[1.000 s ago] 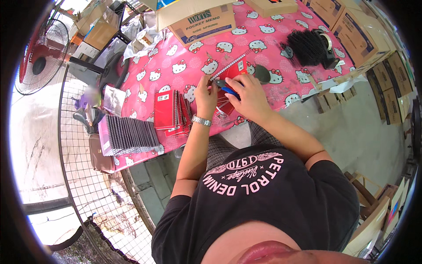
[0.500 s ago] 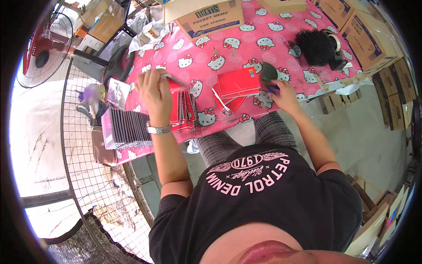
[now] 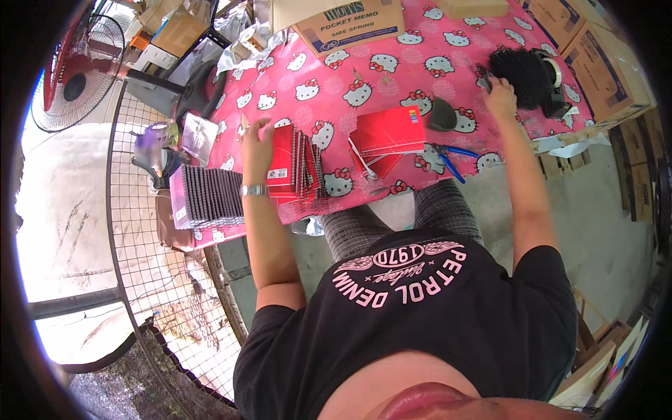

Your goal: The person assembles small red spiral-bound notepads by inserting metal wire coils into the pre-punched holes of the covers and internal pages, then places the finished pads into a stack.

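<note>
My left hand (image 3: 257, 145) is at the left edge of a stack of red spiral notebooks (image 3: 283, 155), fingers apart and partly bent. To its left stands a row of bound notebooks (image 3: 210, 196) with dark spiral spines. My right hand (image 3: 501, 100) reaches to the far right, fingertips apart at a small clump of black coils beside a large heap of black spiral coils (image 3: 519, 75). Blue-handled pliers (image 3: 455, 155) lie at the table's near edge. Left of them is another small pile of red notebooks (image 3: 392, 131), with a white-and-grey slim tool (image 3: 360, 159) against it.
A dark green cup-like object (image 3: 441, 114) stands behind the pliers. A tape dispenser (image 3: 555, 87) is right of the coils. Cardboard boxes (image 3: 350, 28) stand at the back and right of the pink patterned table (image 3: 308, 70). A fan (image 3: 77, 84) is at far left.
My right hand has let go of the pliers and moved right and away to the coils. The red notebook in my left hand has been let go at the stack; that hand is lower.
</note>
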The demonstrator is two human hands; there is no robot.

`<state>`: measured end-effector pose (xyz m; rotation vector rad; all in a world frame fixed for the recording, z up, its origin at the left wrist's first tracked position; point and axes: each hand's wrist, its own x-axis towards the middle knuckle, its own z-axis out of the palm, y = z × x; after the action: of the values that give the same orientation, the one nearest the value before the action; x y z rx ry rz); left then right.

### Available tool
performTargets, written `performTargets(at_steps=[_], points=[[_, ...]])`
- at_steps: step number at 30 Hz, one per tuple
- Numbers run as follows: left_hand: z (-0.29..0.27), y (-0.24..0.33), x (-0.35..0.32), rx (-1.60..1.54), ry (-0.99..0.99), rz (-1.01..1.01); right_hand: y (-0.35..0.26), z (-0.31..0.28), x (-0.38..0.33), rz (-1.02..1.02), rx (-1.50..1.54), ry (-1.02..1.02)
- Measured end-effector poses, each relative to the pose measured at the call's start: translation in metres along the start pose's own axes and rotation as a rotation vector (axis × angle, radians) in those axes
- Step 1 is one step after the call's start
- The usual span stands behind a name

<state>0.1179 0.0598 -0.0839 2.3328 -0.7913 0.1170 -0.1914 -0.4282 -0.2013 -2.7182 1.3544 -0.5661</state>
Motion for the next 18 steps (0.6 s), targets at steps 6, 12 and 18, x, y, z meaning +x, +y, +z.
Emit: performTargets(at_steps=[6,12,18], points=[[-0.005,0.063,-0.095,0.515,-0.162,0.064,0.035,0.017,0.005,-0.026,-0.193,-0.198],[0.001,0.039,-0.11,0.172,-0.105,0.028,0.005,-0.004,0.016,-0.013,-0.069,-0.195],[-0.011,0.065,-0.1,0.308,-0.034,-0.004,0.02,-0.009,-0.003,-0.072,-0.068,-0.134]])
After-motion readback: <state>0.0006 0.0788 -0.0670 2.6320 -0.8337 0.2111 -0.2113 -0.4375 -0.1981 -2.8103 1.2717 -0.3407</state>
